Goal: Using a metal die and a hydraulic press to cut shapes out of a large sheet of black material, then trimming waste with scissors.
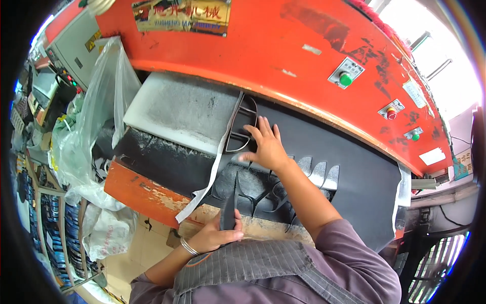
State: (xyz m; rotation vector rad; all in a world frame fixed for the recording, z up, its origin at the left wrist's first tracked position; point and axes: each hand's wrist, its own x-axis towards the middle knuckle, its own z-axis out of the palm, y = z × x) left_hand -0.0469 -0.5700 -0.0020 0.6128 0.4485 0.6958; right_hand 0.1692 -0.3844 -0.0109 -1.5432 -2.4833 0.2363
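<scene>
Right hand (269, 146) at edge of die (240, 135)

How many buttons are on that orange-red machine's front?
3, all toward the right: an upper green button, a red button below and right of it, and a lower green button.

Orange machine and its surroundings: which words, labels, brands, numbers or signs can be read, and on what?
I'll describe the markings, not copy their wording.
Gold plate on the orange machine: large red characters above blue lettering, partly worn.
Button plates on the machine: too small to read.
White label toward its right end: too small.
Yellow sign on the grey cabinet: seemingly a lightning symbol.
Whitish bag: faint print, unreadable.
</scene>
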